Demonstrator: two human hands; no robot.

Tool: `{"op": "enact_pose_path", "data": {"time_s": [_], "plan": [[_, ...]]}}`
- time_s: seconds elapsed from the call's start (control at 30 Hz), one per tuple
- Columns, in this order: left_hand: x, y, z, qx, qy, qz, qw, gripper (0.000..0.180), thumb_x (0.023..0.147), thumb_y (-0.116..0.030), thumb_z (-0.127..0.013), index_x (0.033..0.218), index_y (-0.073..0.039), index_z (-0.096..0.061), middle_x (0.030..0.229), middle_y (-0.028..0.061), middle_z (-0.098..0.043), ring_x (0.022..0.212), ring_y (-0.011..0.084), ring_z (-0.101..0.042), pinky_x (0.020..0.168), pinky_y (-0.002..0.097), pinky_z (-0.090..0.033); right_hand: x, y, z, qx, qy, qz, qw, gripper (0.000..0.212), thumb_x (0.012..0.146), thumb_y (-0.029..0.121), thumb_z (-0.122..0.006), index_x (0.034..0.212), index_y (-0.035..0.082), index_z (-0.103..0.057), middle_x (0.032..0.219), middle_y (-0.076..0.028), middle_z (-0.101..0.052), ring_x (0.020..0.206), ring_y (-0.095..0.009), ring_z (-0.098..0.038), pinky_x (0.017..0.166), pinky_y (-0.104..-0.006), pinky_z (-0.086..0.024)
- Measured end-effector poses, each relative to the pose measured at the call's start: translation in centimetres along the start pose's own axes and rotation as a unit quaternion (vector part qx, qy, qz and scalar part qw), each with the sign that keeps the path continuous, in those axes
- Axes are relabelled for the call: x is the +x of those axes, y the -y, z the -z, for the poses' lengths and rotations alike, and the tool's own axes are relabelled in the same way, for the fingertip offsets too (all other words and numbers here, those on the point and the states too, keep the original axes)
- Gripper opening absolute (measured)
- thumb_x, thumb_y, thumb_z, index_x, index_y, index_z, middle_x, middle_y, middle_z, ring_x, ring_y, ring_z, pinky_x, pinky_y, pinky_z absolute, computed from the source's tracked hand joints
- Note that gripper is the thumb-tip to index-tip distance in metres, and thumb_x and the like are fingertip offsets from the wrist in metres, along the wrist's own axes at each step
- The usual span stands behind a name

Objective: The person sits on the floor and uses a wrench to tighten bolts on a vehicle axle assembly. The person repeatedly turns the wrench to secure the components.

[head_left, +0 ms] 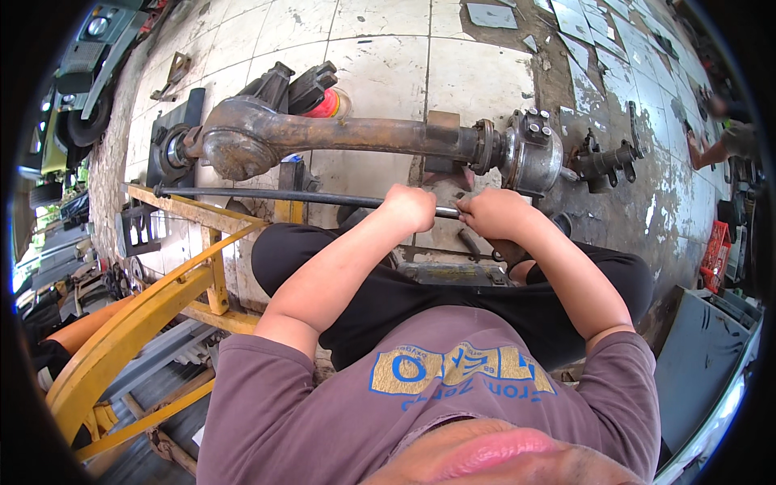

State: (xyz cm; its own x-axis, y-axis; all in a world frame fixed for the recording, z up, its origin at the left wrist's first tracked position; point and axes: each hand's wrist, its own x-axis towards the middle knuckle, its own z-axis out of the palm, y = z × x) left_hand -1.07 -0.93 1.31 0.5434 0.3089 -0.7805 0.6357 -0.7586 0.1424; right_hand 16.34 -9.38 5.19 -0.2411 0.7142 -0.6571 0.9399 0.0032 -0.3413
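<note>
A long dark axle shaft lies level across the front of my knees, its flanged left end by a yellow steel frame. My left hand is wrapped round it near its right end. My right hand pinches the bare shiny tip of the same shaft. Just beyond, a rusty axle housing runs parallel to the shaft, with a bulging round middle casing toward its left. A metal hub is fitted at the housing's right end. The right fingertips are partly hidden.
At my left stands the yellow steel frame. Dark metal brackets and a red container sit behind the housing. A dark mechanical part lies right of the hub. At far right are a grey metal cabinet and a red crate.
</note>
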Motion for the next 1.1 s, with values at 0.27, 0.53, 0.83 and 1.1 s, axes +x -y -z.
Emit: {"op": "enact_pose_path", "data": {"time_s": [0.27, 0.53, 0.83, 1.1], "plan": [[-0.4, -0.1, 0.4, -0.003, 0.006, -0.004, 1.000, 0.035, 0.089, -0.028, -0.064, 0.118, -0.009, -0.068, 0.112, 0.0130, -0.074, 0.106, 0.0281, -0.072, 0.089, 0.0431, -0.056, -0.1, -0.3, -0.5, 0.015, -0.009, -0.005, 1.000, 0.033, 0.099, 0.038, -0.053, 0.115, 0.018, -0.074, 0.098, -0.017, -0.075, 0.092, -0.037, -0.072, 0.082, -0.0495, -0.057], [-0.8, -0.4, 0.7, -0.008, -0.012, 0.011, 1.000, 0.028, 0.089, -0.022, -0.062, 0.111, -0.011, -0.075, 0.112, 0.0103, -0.076, 0.107, 0.0250, -0.072, 0.089, 0.0403, -0.056, 0.4, -0.5, -0.7, 0.007, 0.003, -0.016, 1.000, 0.034, 0.099, 0.038, -0.053, 0.115, 0.016, -0.074, 0.098, -0.016, -0.075, 0.092, -0.037, -0.072, 0.083, -0.0499, -0.057], [-1.1, -0.4, 0.9, -0.009, -0.004, 0.005, 1.000, 0.030, 0.089, -0.022, -0.062, 0.115, -0.011, -0.073, 0.114, 0.0105, -0.075, 0.107, 0.0251, -0.072, 0.090, 0.0407, -0.055, -0.1, 0.1, 0.0, 0.019, 0.003, 0.001, 1.000, 0.034, 0.100, 0.037, -0.052, 0.117, 0.017, -0.073, 0.101, -0.016, -0.075, 0.095, -0.037, -0.071, 0.084, -0.0497, -0.057], [-0.6, -0.3, 0.7, -0.007, 0.004, 0.005, 1.000, 0.030, 0.090, -0.021, -0.061, 0.115, -0.010, -0.073, 0.114, 0.0117, -0.075, 0.107, 0.0259, -0.072, 0.090, 0.0414, -0.055, -0.2, -0.1, -0.3, 0.013, -0.007, 0.020, 1.000, 0.032, 0.099, 0.036, -0.052, 0.114, 0.017, -0.074, 0.099, -0.016, -0.075, 0.094, -0.037, -0.071, 0.084, -0.0503, -0.057]]}}
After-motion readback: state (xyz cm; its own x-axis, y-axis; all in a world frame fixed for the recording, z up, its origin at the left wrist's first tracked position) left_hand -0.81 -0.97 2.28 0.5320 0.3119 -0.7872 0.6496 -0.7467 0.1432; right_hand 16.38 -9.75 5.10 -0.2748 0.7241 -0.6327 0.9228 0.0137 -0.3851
